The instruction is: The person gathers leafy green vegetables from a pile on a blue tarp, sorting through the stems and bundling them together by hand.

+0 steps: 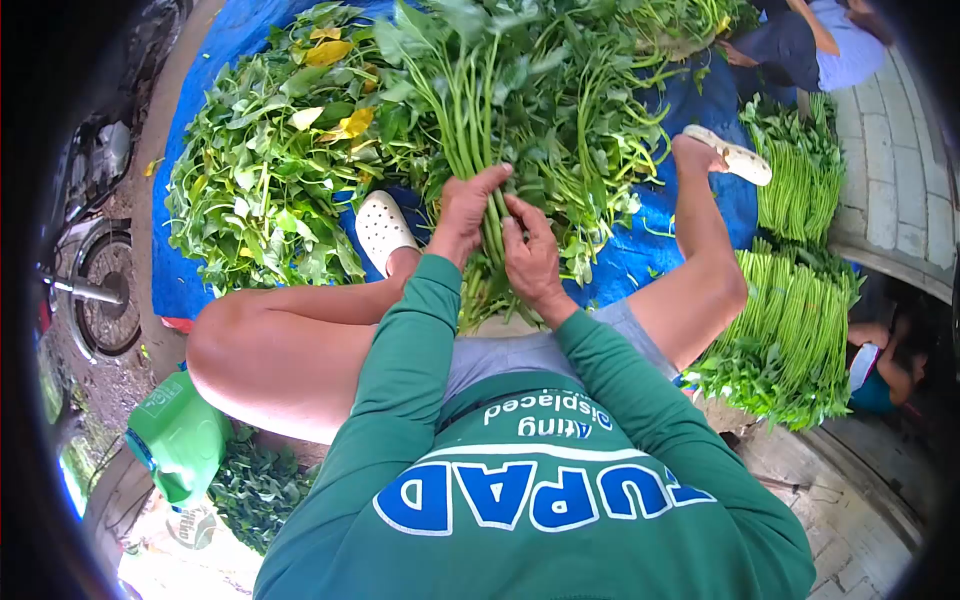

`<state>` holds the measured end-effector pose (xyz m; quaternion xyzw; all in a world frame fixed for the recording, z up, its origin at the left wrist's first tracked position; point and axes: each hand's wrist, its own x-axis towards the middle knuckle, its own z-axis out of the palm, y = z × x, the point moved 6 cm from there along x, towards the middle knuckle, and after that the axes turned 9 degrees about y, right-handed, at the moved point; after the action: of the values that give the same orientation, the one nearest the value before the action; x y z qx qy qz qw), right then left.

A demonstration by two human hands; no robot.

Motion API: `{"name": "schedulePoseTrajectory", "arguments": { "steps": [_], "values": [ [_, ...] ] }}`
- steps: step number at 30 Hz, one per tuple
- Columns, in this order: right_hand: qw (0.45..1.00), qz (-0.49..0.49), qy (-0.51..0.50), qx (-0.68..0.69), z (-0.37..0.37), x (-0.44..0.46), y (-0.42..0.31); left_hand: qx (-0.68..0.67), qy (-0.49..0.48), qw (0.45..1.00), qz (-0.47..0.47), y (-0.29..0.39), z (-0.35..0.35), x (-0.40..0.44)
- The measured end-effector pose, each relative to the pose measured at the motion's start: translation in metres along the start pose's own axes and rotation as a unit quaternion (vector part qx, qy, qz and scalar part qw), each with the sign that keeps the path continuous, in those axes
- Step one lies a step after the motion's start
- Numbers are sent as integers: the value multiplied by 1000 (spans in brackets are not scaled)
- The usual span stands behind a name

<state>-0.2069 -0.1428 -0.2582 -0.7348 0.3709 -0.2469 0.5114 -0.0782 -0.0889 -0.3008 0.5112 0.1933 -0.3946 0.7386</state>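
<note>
A bunch of water spinach (468, 115) stands out in front of me, its long green stalks toward me and its leaves pointing away. My left hand (464, 212) is wrapped round the stalks, thumb across them. Just below and to the right, my right hand (533, 253) has its fingers closed on the lower stalks. Under and around the bunch lies a loose heap of the same greens (265, 170), with some yellow leaves (327, 52) among them. The cut ends of the stalks are partly hidden between my hands.
A blue tarp (190, 255) lies under the heap. Bundled greens (785, 335) are stacked at the right. A green plastic container (180, 435) stands at my left, near a motorcycle wheel (105, 290). Another person (845, 45) is at the top right, one more (885, 365) at the right edge.
</note>
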Motion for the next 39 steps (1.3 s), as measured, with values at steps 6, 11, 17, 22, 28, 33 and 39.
{"name": "schedulePoseTrajectory", "arguments": {
  "steps": [6, 11, 17, 22, 28, 33, 39],
  "values": [
    [985, 79, 67, 136, -76, 61, -55, 50, -13, 996, 74, 81, 1, 1],
    [983, 60, -133, 112, -80, 45, -106, 40, -22, 993, 105, 107, 8, -12],
    [948, -260, -175, -63, -41, 25, -123, 31, -42, 994, 96, 103, 14, -19],
    [972, -7, -219, 83, -39, 9, -104, 41, 7, 994, 103, 103, -9, -4],
    [964, 51, -260, 19, -48, 1, -69, 86, 105, 961, 239, 152, -37, -4],
    [953, -30, -36, -300, -48, 70, 41, 102, 130, 947, 276, 166, -36, -6],
    [885, -77, -53, -456, -52, 111, 116, 102, 119, 963, 219, 164, -21, -18]
  ]
}}
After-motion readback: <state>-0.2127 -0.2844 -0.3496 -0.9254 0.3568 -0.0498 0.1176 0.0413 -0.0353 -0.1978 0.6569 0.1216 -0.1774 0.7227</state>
